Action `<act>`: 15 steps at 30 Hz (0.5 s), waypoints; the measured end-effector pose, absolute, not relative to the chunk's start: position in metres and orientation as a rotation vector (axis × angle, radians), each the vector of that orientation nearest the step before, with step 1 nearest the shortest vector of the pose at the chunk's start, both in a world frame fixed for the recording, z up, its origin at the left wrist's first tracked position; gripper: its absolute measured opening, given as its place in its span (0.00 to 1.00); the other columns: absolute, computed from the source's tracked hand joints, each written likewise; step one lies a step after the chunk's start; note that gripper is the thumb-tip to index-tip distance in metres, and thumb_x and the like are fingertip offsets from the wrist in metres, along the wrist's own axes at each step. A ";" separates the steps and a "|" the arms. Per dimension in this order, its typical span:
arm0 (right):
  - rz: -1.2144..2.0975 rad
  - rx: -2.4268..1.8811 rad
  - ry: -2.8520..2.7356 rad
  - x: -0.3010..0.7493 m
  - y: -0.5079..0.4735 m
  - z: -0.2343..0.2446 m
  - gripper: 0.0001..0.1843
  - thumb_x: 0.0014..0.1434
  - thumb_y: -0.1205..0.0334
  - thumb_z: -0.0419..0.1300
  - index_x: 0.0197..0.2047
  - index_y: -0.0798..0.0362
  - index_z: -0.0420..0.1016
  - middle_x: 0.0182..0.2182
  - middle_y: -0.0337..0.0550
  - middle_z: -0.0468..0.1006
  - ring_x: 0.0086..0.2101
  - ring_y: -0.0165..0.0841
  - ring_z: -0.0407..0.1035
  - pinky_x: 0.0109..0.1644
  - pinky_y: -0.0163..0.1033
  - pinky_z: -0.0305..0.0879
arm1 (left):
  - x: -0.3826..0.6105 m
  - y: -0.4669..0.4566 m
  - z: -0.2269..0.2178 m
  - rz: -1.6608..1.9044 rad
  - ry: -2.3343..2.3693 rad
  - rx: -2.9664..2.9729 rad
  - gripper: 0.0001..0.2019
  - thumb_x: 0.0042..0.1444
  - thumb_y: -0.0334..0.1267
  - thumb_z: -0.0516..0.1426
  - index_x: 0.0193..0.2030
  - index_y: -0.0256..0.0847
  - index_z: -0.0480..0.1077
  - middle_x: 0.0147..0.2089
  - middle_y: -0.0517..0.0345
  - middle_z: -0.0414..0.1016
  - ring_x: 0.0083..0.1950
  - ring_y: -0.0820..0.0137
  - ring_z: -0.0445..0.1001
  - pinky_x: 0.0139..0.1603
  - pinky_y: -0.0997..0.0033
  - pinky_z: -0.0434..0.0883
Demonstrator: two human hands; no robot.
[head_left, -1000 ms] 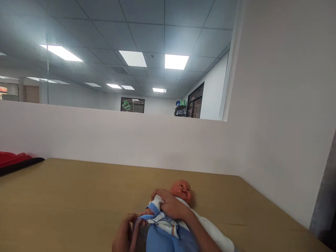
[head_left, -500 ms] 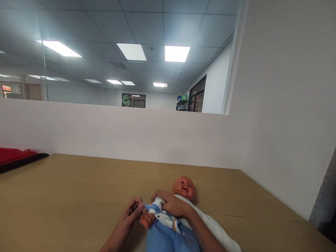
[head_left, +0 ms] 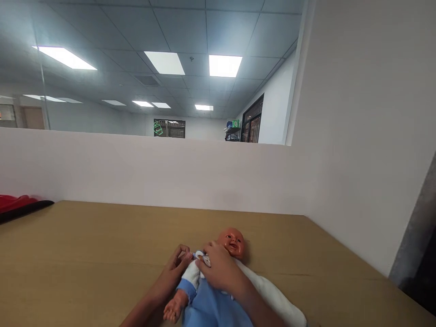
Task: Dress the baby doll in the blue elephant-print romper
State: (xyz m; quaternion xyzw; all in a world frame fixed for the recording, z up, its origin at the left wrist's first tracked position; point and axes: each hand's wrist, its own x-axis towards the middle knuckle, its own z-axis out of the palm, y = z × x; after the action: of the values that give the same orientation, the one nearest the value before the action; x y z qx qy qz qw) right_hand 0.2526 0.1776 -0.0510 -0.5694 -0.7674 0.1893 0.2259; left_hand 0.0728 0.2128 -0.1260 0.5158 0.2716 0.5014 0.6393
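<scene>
A baby doll lies face up on the table, its head away from me. It wears a white top with a blue cuff and blue trousers. Its bare plastic hand sticks out of the sleeve. At the shoulder, my left hand pinches a small blue edge of the top. My right hand lies across the chest, thumb and fingers closed on the top's patterned front. Right hand and forearm hide much of the chest and the doll's other arm.
White cloth spreads beside and under the doll on the right. The wooden table meets a low white wall with a window above. A red object with a black edge sits at the far left.
The doll's hand has come out of the sleeve and points toward me; the sleeve now covers its arm. My left hand has shifted from near the cuff up to the shoulder.
</scene>
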 end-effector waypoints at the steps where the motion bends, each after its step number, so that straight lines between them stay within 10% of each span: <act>1: 0.456 -1.660 -2.076 0.249 0.176 -0.054 0.17 0.68 0.58 0.57 0.52 0.59 0.78 0.55 0.64 0.80 0.57 0.53 0.73 0.61 0.54 0.65 | 0.074 0.213 -0.127 1.125 0.641 1.176 0.29 0.51 0.64 0.74 0.39 0.44 0.68 0.33 0.66 0.72 0.33 0.71 0.66 0.36 0.74 0.66; 8: 0.374 -1.895 -2.001 0.243 0.183 -0.064 0.14 0.66 0.62 0.57 0.47 0.61 0.79 0.46 0.62 0.84 0.48 0.50 0.78 0.47 0.46 0.66 | 0.089 0.225 -0.141 1.029 0.660 1.165 0.35 0.43 0.68 0.75 0.36 0.44 0.65 0.28 0.67 0.70 0.28 0.72 0.62 0.31 0.74 0.62; 15: 0.270 -1.934 -1.995 0.240 0.175 -0.061 0.20 0.63 0.65 0.58 0.56 0.64 0.78 0.58 0.66 0.79 0.61 0.55 0.71 0.63 0.51 0.64 | 0.084 0.225 -0.140 1.029 0.671 1.240 0.33 0.46 0.68 0.73 0.36 0.42 0.68 0.35 0.63 0.72 0.35 0.70 0.68 0.38 0.71 0.68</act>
State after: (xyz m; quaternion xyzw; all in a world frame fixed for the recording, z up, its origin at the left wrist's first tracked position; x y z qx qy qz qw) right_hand 0.2403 0.1751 -0.0613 -0.6822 -0.7037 0.0953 0.1741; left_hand 0.0842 0.2253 -0.1398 0.5442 0.2947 0.4517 0.6426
